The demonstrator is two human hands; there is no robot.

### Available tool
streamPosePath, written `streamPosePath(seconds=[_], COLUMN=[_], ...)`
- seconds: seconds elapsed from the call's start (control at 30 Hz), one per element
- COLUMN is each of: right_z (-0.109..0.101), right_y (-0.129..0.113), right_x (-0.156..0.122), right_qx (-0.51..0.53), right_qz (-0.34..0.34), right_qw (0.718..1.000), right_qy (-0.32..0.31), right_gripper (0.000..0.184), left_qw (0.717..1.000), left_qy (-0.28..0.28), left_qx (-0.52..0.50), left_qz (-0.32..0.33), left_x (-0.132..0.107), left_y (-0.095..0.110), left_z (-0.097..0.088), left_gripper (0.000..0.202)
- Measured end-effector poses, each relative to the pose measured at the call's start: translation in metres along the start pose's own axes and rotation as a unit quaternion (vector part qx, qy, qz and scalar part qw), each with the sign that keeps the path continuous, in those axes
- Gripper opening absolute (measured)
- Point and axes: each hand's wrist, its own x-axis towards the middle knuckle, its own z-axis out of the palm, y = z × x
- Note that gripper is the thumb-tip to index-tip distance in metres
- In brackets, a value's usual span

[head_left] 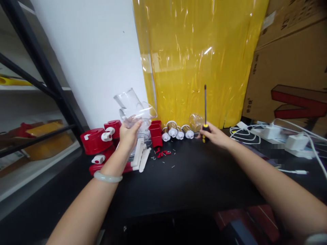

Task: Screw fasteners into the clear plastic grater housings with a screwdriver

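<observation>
My left hand (pixel 129 134) grips a clear plastic housing (pixel 133 107) and holds it up above the black table (pixel 194 177), left of centre. A pale bangle sits on that wrist. My right hand (pixel 214 134) is closed around the black-and-yellow handle of a screwdriver (pixel 205 112), whose shaft points straight up. The screwdriver's handle end rests near the table's back edge.
Red and white plastic parts (pixel 98 141) lie under and left of my left hand. Small red pieces and screws (pixel 163 153) are scattered mid-table. Several round metal-and-white parts (pixel 176 131) line the back by a yellow plastic sheet (pixel 199 58). White chargers and cables (pixel 281 136) lie right; cardboard boxes (pixel 293 68) behind.
</observation>
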Motion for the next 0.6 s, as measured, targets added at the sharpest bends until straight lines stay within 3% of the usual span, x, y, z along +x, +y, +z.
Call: streamPosePath(seconds=[0.1, 0.23, 0.33, 0.37, 0.47, 0.6], right_z=[0.040, 0.100, 0.139, 0.150, 0.166, 0.162], right_y=[0.003, -0.002, -0.007, -0.009, -0.011, -0.007], right_x=[0.000, -0.001, -0.002, -0.003, 0.000, 0.005], right_qx=[0.134, 0.163, 0.122, 0.106, 0.084, 0.083], right_qz=[-0.019, -0.052, -0.071, -0.076, -0.062, -0.019], right_qw=[0.980, 0.972, 0.963, 0.965, 0.978, 0.978], right_qy=[0.143, 0.163, 0.231, 0.225, 0.180, 0.192], right_gripper=[0.035, 0.036, 0.043, 0.043, 0.045, 0.042], left_qw=[0.999, 0.989, 0.970, 0.969, 0.968, 0.959], left_qy=[-0.016, 0.023, 0.067, 0.072, 0.071, 0.122], left_qx=[0.042, 0.144, 0.231, 0.234, 0.241, 0.257], left_qz=[-0.010, 0.032, 0.044, 0.034, -0.002, 0.019], left_x=[-0.021, -0.047, -0.062, -0.066, -0.071, -0.068], left_y=[-0.012, -0.018, -0.021, -0.023, -0.032, -0.037], left_z=[0.002, 0.023, 0.039, 0.043, 0.048, 0.043], left_gripper=[0.067, 0.072, 0.076, 0.075, 0.072, 0.068])
